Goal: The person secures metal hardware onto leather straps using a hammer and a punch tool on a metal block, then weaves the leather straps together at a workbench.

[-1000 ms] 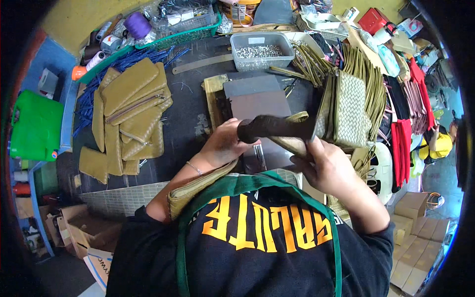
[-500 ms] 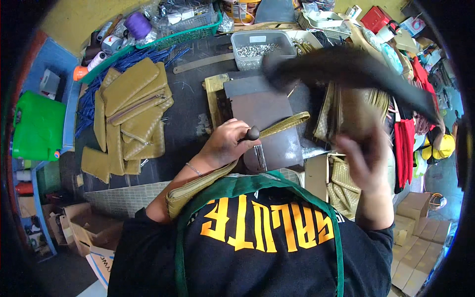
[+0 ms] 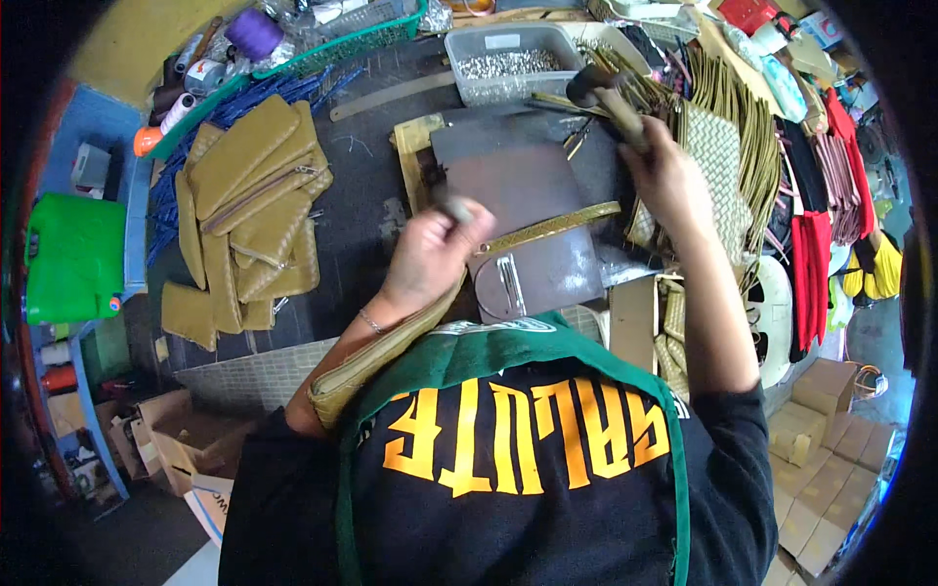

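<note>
My left hand point(image 3: 430, 252) is closed round a short, dark-ended rod-like tool point(image 3: 452, 208), blurred by motion. Just right of its fingers, an olive woven strap point(image 3: 552, 230) lies across a brown board point(image 3: 508, 176), a small round mark near its left end. A slim metal piece point(image 3: 510, 283) rests on the board's near part. An olive pouch point(image 3: 376, 361) lies along my left forearm, partly against the green apron. My right hand point(image 3: 672, 181) grips a hammer point(image 3: 618, 112) by its handle, the dark head over the table's far side, apart from the strap.
Stacked olive pouches point(image 3: 259, 210) lie at the left beside blue strips. A clear bin of small metal parts point(image 3: 513, 66) stands at the back. Bundles of olive strips point(image 3: 733, 146) are to the right, and cardboard boxes point(image 3: 831, 449) stand at the lower right.
The hammer, blurred and raised near the camera before, is now lower and farther off. My left hand has shifted slightly left with the tool, and the strap's left end now shows.
</note>
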Demonstrator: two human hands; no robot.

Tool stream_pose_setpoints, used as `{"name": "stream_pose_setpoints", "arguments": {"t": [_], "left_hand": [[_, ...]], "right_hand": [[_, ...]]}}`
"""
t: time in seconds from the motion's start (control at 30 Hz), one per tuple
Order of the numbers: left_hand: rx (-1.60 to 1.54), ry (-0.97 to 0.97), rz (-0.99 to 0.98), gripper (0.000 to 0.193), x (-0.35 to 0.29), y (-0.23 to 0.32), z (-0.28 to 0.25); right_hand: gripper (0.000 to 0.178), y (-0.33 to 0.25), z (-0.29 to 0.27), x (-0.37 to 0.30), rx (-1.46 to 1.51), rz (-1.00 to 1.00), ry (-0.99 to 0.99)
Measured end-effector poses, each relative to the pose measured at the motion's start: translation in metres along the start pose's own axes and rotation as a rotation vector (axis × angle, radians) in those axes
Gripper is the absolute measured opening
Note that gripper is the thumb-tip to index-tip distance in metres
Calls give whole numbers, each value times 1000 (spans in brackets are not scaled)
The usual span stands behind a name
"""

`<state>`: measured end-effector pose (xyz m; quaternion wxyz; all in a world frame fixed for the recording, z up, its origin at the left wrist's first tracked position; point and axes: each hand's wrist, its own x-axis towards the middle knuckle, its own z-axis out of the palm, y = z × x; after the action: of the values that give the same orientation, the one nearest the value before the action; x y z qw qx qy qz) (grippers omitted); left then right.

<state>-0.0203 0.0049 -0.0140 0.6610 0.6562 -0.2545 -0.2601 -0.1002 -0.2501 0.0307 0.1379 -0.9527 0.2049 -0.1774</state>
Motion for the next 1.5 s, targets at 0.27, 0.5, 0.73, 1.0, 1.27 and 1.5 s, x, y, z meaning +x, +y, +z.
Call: {"name": "stream_pose_setpoints", "arguments": {"t": [0.27, 0.5, 0.73, 1.0, 1.27, 1.5], "left_hand": [[619, -114, -250, 28, 9, 6, -15], [661, -166, -272, 24, 4, 12, -22], [-24, -42, -226, 6, -10, 15, -25], [-308, 92, -259, 6, -10, 13, -22], [-268, 118, -283, 6, -8, 22, -17], [-29, -26, -161, 4, -9, 29, -16]], "right_hand": [[38, 34, 49, 29, -294, 13, 79], [28, -81, 29, -34, 75, -716, -215], [19, -80, 44, -45, 254, -544, -114], [20, -79, 43, -44, 341, -493, -106], [19, -79, 38, -45, 350, -462, -91], [19, -75, 36, -47, 415, -502, -43]]}}
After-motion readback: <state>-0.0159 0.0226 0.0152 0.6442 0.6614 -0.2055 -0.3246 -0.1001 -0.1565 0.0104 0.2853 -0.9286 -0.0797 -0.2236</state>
